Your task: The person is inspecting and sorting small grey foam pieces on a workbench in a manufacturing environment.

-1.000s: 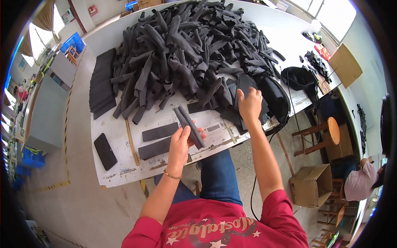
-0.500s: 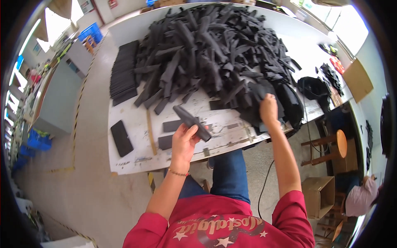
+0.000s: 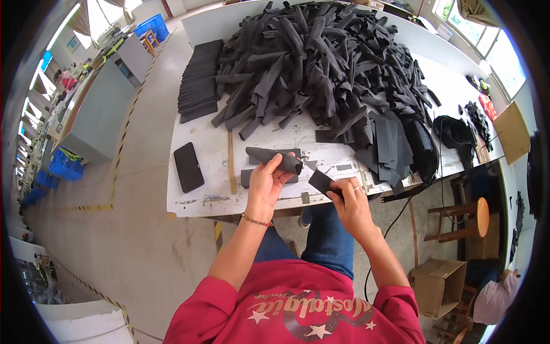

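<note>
My left hand (image 3: 268, 184) is closed around a black fabric sleeve (image 3: 291, 165), a rolled tube whose open end faces right. Close by, my right hand (image 3: 354, 207) pinches a flat black rectangular piece (image 3: 321, 182) by its near end. The piece points up and left toward the sleeve, a small gap between them. Beneath my left hand, dark flat strips (image 3: 246, 179) lie on the white table (image 3: 215, 202). To the right sits a loose stack of flat black pieces (image 3: 387, 143).
A large heap of black sleeves (image 3: 309, 63) covers the back, beside a neat row of them (image 3: 199, 80). A black phone (image 3: 189, 167) and a wooden strip (image 3: 232, 163) lie left. A black mesh object (image 3: 421, 149) stands right. A stool (image 3: 481, 218) is beyond the table edge.
My right hand has come from the stack toward the middle, now holding a flat black piece. The sleeve in my left hand has turned closer to level. The view has shifted.
</note>
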Action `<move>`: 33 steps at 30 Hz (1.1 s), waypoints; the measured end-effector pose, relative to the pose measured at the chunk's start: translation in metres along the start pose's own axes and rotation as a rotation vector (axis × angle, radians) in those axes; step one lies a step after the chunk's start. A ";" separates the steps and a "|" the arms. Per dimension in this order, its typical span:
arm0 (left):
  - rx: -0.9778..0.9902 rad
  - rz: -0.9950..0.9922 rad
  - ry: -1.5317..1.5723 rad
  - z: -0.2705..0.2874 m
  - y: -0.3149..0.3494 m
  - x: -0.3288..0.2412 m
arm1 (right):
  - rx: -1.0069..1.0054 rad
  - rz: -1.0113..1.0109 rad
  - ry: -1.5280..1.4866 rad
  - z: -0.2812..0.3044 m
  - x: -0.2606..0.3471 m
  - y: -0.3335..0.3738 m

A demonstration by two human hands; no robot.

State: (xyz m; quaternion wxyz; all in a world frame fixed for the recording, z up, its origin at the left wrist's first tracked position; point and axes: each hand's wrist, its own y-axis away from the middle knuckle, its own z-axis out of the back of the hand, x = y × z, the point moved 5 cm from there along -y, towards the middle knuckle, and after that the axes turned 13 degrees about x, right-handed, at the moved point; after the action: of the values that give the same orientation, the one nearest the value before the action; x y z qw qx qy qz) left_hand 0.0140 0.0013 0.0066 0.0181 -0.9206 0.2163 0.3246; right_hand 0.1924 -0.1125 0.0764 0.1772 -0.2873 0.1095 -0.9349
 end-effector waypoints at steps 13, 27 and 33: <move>-0.003 0.048 0.013 0.003 0.003 0.003 | 0.161 0.025 -0.003 -0.009 0.023 0.001; 0.051 0.036 -0.023 -0.011 0.011 -0.003 | -0.014 -0.052 -0.137 0.011 0.020 -0.011; 0.050 0.034 -0.021 -0.010 0.011 -0.002 | -0.099 0.039 -0.173 0.003 0.010 -0.004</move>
State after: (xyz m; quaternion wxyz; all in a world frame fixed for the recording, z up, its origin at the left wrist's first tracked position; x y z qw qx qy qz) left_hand 0.0138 -0.0096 0.0171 0.0378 -0.9126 0.2398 0.3291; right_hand 0.1852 -0.1135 0.0849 0.1900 -0.3730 0.1454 -0.8965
